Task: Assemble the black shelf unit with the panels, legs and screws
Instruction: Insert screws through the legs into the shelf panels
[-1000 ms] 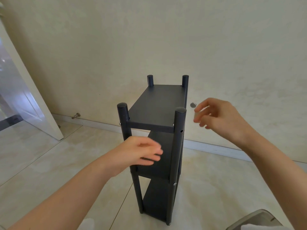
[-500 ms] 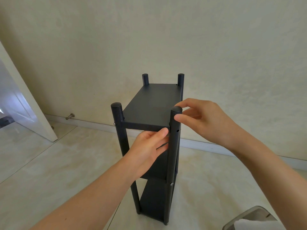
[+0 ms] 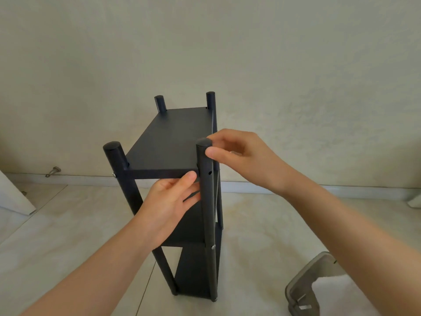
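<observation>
Head view: the black shelf unit (image 3: 193, 272) stands upright on a pale tiled floor (image 3: 262, 236), close to a cream wall (image 3: 296, 76) with a skirting board (image 3: 341, 190); a white door (image 3: 13, 199) edges in at left. The right hand (image 3: 246, 160) pinches the cap end of the near right leg (image 3: 208, 213) between thumb and fingers. The left hand (image 3: 166, 208) holds the top panel (image 3: 173, 144) beside that leg, thumb on its front edge, fingers reaching beneath.

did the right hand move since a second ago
Yes. The right hand moved left, from clear of the near right leg to its top, where thumb and forefinger now pinch it.
</observation>
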A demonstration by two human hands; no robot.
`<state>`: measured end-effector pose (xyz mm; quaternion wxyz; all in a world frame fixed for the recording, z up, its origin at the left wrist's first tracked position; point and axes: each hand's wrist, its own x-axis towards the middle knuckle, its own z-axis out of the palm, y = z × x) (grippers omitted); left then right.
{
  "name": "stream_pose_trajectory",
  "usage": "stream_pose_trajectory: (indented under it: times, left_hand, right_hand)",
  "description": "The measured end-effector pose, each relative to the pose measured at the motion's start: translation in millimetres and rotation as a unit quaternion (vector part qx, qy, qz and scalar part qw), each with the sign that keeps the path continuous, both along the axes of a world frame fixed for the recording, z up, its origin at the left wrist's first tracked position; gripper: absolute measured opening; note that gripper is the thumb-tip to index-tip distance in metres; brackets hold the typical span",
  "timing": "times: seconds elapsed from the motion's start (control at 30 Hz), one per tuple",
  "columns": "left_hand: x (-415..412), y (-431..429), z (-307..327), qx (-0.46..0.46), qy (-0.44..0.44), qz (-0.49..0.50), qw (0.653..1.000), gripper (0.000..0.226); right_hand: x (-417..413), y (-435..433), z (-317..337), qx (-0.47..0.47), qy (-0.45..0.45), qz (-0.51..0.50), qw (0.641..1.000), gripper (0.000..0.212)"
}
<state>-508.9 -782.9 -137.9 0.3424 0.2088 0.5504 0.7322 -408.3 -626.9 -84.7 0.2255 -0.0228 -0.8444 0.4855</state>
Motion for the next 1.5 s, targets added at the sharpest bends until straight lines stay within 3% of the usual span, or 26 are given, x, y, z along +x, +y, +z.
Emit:
stream_pose_trajectory:
  times: [0.13, 0.23, 0.33, 0.43, 0.5, 0.57, 0.63, 0.7, 0.87, 0.93, 1.03, 1.13, 1.23, 1.37, 1.5]
  left_hand:
    - [-4, 0, -9, -0.024, 0.047, 0.012, 0.999, 0.046]
    - [-5, -1, -12, -0.021, 0.056, 0.014, 0.998, 0.044]
    - [-9, -1, -9, -0.018, 0.014, 0.0, 1.0, 0.047]
    - [-10, 0, -5, -0.004, -0.083, -0.014, 0.996, 0.049]
    - [-7, 0, -3, -0.012, -0.049, -0.005, 0.999, 0.038]
    - [-2, 1, -2, -0.013, -0.03, 0.004, 0.999, 0.022]
    - [0, 1, -1, -0.014, -0.034, 0.012, 0.999, 0.016]
    - [0, 1, 0, -0.014, -0.037, 0.014, 0.999, 0.015]
    - [2, 1, 0, -0.014, -0.034, 0.012, 0.999, 0.017]
    - [2, 2, 1, -0.014, -0.035, 0.014, 0.999, 0.018]
    - [3, 2, 1, -0.002, -0.03, 0.012, 0.999, 0.017]
    - [4, 2, 2, 0.002, -0.029, 0.009, 1.0, 0.028]
    - [4, 1, 2, 0.003, -0.03, 0.002, 1.0, 0.03]
    - [3, 1, 2, 0.004, -0.034, -0.001, 0.999, 0.04]
    - [3, 0, 2, 0.011, -0.032, -0.003, 0.999, 0.042]
  right_hand:
    - [8, 23, -17, -0.158, -0.017, -0.049, 0.986, 0.027]
    - [17, 53, -62, -0.223, -0.105, -0.141, 0.959, 0.026]
    - [37, 83, -134, -0.224, -0.268, -0.189, 0.918, 0.023]
    - [67, 91, -218, -0.254, -0.356, -0.247, 0.865, 0.021]
    - [84, 84, -269, -0.242, -0.381, -0.294, 0.842, 0.02]
    - [97, 77, -311, -0.15, -0.423, -0.333, 0.829, 0.031]
    - [106, 68, -338, -0.134, -0.44, -0.361, 0.811, 0.03]
    - [112, 60, -349, -0.148, -0.452, -0.374, 0.796, 0.017]
    - [112, 56, -369, -0.203, -0.44, -0.436, 0.758, 0.049]
    - [107, 54, -372, -0.223, -0.442, -0.439, 0.75, 0.05]
    - [104, 44, -369, -0.175, -0.46, -0.425, 0.76, 0.056]
    - [101, 35, -367, -0.155, -0.471, -0.4, 0.771, 0.047]
    - [96, 26, -366, -0.081, -0.499, -0.335, 0.796, 0.056]
    - [89, 14, -363, -0.053, -0.484, -0.272, 0.83, 0.039]
    - [80, 5, -365, -0.056, -0.499, -0.184, 0.845, 0.053]
